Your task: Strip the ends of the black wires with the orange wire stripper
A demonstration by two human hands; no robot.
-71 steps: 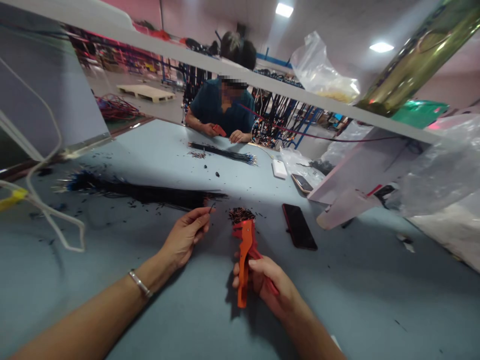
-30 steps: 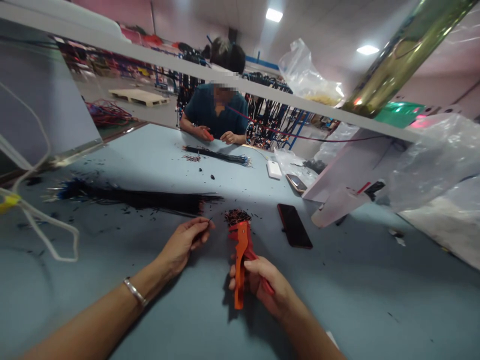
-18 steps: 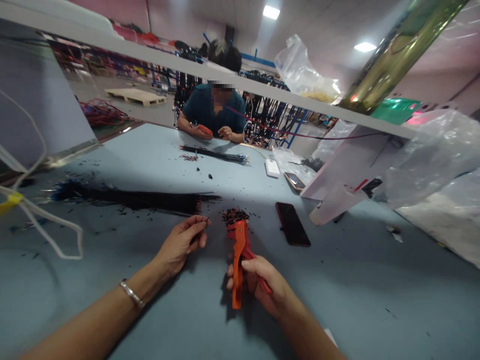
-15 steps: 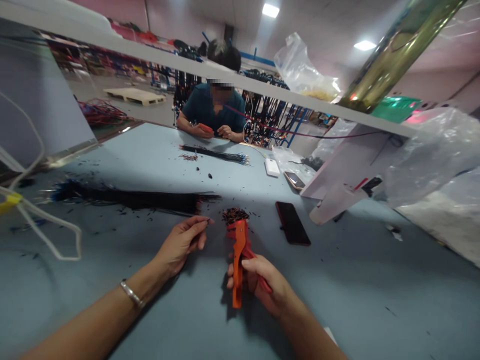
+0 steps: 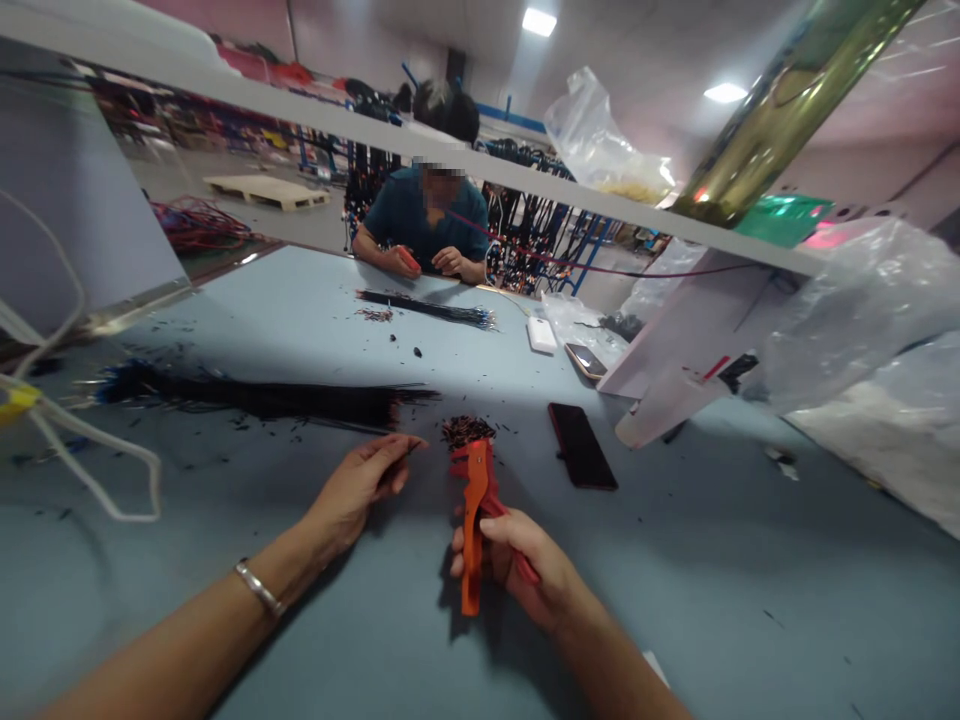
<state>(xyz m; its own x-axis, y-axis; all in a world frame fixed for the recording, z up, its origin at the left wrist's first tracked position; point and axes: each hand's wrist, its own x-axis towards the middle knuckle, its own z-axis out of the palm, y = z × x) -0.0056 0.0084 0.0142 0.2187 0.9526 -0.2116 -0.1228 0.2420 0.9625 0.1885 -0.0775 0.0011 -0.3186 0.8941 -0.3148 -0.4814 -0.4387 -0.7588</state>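
An orange-and-red wire stripper [image 5: 478, 500] is gripped in my right hand [image 5: 529, 560], its jaws pointing away from me and its handles apart. Just beyond the jaws lies a small heap of short dark and reddish wire scraps [image 5: 466, 431]. My left hand [image 5: 365, 482], to the left of the jaws, is closed in a pinch at the end of a thin dark wire [image 5: 416, 443]; a short tip shows past the fingers. Behind that hand a thick bundle of black wires [image 5: 300, 399] stretches left across the table, blue and metallic at its far-left ends.
A dark phone [image 5: 582, 445] lies right of the heap. Across the table a co-worker [image 5: 427, 220] holds a red tool behind a smaller wire bundle [image 5: 431, 309]. A white shelf beam [image 5: 517, 165] crosses above. White cord [image 5: 112, 475] hangs at left.
Both hands keep nearly the same position; the view has shifted slightly. The left fingers have turned a little around the wire tip. The co-worker's red tool has tilted slightly.
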